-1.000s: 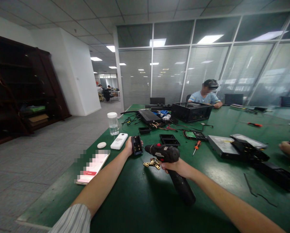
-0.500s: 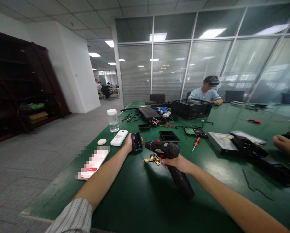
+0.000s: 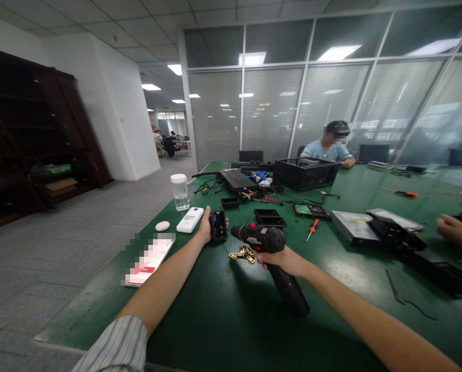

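My left hand (image 3: 206,227) holds a small black plastic box (image 3: 218,226) tilted up, its open side toward me, with small brassy bits inside. My right hand (image 3: 283,261) is wrapped around the grip of a black cordless drill (image 3: 259,236) with red buttons. The drill's chuck points left at the box; whether the bit touches anything inside I cannot tell. Just below the chuck, a small heap of brass-coloured metal pieces (image 3: 243,254) lies on the green table (image 3: 215,315).
Left of my hands are a white device (image 3: 190,220), a round white case (image 3: 162,226), a phone (image 3: 153,261) and a water bottle (image 3: 180,192). Beyond lie black trays (image 3: 270,218), an orange screwdriver (image 3: 313,230) and a black computer case (image 3: 306,173). A co-worker's hand (image 3: 457,230) is at right.
My left thumb has lifted away from the black box's edge, and the box has tipped slightly. The drill and my right hand stay in the same place.
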A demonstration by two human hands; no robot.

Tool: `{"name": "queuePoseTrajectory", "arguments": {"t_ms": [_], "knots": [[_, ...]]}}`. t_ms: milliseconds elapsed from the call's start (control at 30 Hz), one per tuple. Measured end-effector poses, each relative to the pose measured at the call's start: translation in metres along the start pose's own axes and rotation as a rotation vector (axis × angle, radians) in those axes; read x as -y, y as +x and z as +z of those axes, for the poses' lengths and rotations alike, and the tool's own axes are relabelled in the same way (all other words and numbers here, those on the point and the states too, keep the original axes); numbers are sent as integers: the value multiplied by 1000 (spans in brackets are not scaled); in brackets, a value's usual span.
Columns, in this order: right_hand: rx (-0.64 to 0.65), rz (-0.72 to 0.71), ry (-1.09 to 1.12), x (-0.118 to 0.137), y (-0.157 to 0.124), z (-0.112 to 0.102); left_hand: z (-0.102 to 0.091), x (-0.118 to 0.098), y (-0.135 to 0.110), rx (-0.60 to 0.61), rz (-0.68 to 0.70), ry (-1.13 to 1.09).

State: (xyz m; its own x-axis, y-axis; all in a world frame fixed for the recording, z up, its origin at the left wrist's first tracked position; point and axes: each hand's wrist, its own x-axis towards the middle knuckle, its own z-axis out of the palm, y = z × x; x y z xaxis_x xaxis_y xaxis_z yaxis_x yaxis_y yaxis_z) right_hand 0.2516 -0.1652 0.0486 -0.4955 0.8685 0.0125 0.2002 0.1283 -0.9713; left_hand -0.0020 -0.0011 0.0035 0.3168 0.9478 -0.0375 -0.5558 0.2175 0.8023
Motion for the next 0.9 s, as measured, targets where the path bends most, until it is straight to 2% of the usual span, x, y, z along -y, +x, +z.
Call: {"name": "queuePoseTrajectory", "arguments": {"t_ms": [267,633,900], "knots": [[-9,-2,7,-4,1,-1,-6,5,6,26,-26,36],[-11,-10,10,-2,1,0,1,2,0,-22,-31,0],[1,-2,13,4,-2,2,1,3,2,-3,-8,21]]}}
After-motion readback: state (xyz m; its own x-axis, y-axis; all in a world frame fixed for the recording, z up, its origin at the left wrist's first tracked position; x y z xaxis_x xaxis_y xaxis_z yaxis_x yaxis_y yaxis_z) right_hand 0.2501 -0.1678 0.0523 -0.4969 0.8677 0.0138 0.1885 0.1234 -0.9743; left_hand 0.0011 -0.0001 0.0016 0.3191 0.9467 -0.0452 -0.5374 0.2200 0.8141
